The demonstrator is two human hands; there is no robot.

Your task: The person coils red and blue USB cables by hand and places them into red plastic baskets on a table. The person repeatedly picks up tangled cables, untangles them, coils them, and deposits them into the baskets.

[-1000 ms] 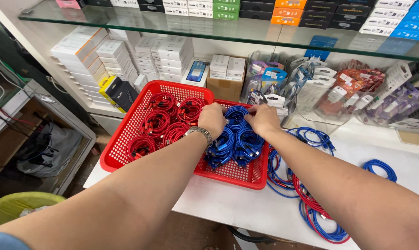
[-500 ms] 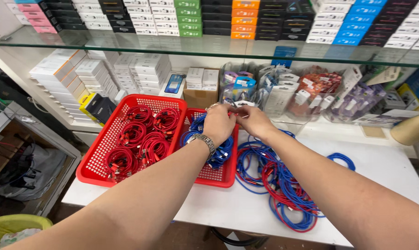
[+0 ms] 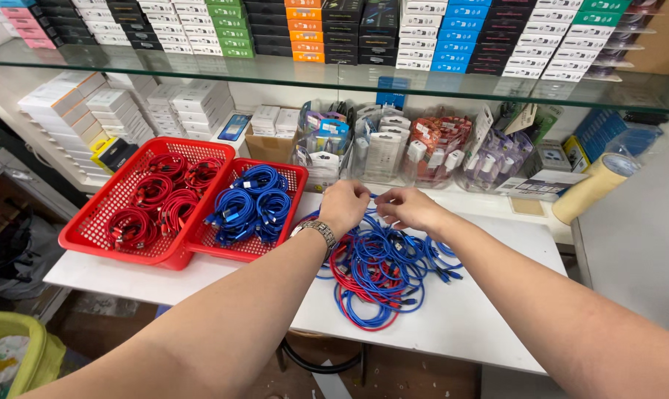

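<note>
Blue braided cable (image 3: 371, 209), thin and flexible, pinched between both hands above the loose heap, in the middle of the frame just right of the baskets.

Head view, now: left hand (image 3: 343, 207), with a metal wristwatch (image 3: 319, 231) on the wrist, closed in a narrow pinch on the cable; right hand (image 3: 408, 207) likewise closed on the same strand, fingers nearly touching the left ones. Below both, a tangled heap of blue and red cables (image 3: 379, 273) spread on the white tabletop (image 3: 467, 318). Left of centre, two red plastic mesh baskets side by side: one with coiled red cables (image 3: 153, 199), the other (image 3: 231, 251) with coiled blue cables (image 3: 249, 203).

Compared with the view a second ago: both hands then deep in the blue-cable basket, pressing on a coil; half a second ago already lifted toward the heap. Now clear of the basket and over the loose pile. Judged from that: one coil laid down, a fresh strand taken up, much of the heap still unsorted.

Upper frame: glass shelf (image 3: 275, 74) bearing rows of small coloured boxes; bagged accessories (image 3: 438, 144) against the back wall.
</note>
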